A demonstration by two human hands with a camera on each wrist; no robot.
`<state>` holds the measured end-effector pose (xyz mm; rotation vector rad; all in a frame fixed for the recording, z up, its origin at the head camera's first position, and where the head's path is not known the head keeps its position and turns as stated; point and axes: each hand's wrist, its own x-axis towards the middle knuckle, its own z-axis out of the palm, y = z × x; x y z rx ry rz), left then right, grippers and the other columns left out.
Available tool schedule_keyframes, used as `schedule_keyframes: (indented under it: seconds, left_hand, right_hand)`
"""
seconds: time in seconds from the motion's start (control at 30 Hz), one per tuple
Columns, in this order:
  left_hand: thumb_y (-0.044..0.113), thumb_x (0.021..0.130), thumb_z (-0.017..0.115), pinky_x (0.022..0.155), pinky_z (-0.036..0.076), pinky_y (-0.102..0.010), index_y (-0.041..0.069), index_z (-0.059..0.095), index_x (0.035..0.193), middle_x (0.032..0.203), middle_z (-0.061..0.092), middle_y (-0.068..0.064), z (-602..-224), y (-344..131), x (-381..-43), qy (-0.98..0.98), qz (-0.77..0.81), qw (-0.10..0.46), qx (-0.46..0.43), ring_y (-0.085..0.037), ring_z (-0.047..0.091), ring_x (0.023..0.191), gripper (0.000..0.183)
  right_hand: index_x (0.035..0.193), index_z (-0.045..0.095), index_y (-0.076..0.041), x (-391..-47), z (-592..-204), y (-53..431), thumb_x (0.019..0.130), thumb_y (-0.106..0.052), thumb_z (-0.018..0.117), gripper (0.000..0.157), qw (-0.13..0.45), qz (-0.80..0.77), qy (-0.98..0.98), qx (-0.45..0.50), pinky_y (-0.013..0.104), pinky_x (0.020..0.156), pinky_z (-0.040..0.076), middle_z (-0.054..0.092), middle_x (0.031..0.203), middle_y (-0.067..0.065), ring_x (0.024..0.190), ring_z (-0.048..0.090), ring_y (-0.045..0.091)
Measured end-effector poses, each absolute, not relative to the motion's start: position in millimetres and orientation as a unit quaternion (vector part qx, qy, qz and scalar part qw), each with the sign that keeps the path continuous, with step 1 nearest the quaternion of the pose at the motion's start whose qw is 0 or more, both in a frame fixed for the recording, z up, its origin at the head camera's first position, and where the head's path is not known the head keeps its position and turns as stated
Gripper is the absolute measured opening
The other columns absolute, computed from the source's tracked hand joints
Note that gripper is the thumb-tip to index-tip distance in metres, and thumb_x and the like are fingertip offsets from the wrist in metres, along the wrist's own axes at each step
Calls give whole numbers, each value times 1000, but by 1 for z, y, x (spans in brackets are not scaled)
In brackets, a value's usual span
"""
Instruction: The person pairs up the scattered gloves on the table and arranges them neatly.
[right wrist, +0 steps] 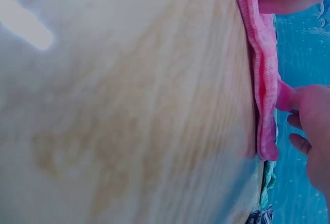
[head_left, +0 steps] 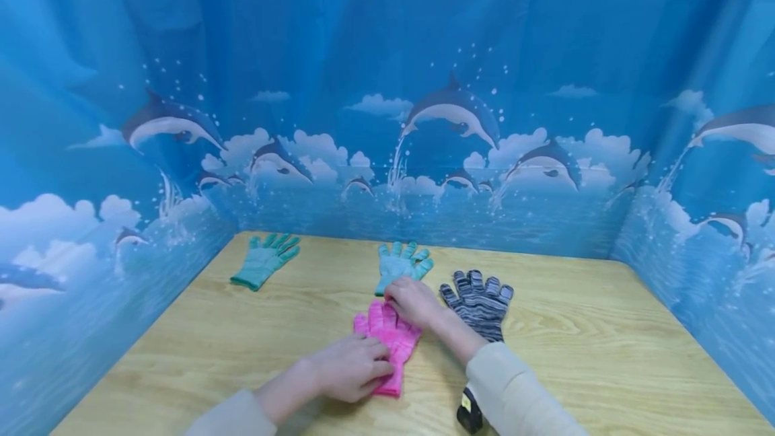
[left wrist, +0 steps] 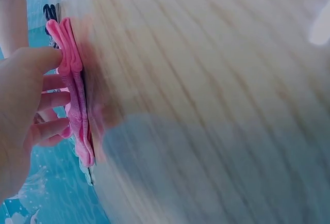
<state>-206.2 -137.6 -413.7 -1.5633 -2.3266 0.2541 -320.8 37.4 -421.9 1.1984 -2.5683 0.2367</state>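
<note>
A pink knit glove lies on the table, its cuff toward me and its fingers pointing away. My left hand rests on it near the cuff. In the left wrist view, the loosely extended left fingers touch the glove's upper side, and its two layers show edge-on. My right hand is at the far end, pinching a finger of the pink glove. The right wrist view shows this pinched pink part raised from the glove, at the right thumb and fingertips.
A light teal glove lies just beyond my right hand. To the right is a black-and-white striped glove, partly behind my right forearm. A green glove lies at the far left. Blue dolphin-print curtains enclose the wooden table.
</note>
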Motion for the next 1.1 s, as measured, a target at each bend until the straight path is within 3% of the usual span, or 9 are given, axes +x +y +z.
schedule_keyframes:
  seconds: [0.2,0.47,0.67,1.1]
  left_hand:
    - [31,88,58,67,38,-20,24,65,102,87,52,10,-414,-136,-205,-808,111,176,-551,-5,48,80,17]
    - [31,89,57,67,37,-20,25,65,103,88,53,10,-414,-135,-203,-807,119,178,-550,-5,49,81,18]
    - [32,89,58,67,37,-19,25,66,103,87,53,10,-411,-135,-202,-806,123,181,-549,-5,49,80,18]
    - [31,86,60,67,37,-20,24,66,101,86,52,10,-412,-136,-205,-802,119,190,-554,-5,48,79,17]
  right_hand:
    - [89,65,-12,-320,-423,36,86,-14,63,5,150,90,-887,427,30,81,46,62,87,-1,86,57,17]
    - [86,68,-15,-319,-432,34,87,-16,61,7,231,14,-859,457,29,70,46,57,84,-1,77,54,16]
    - [83,64,-12,-317,-424,31,86,-13,60,5,219,-31,-859,461,28,61,47,56,77,0,66,55,15]
    - [83,60,-10,-318,-422,28,86,-5,58,6,143,54,-889,432,28,67,50,60,82,4,74,60,20]
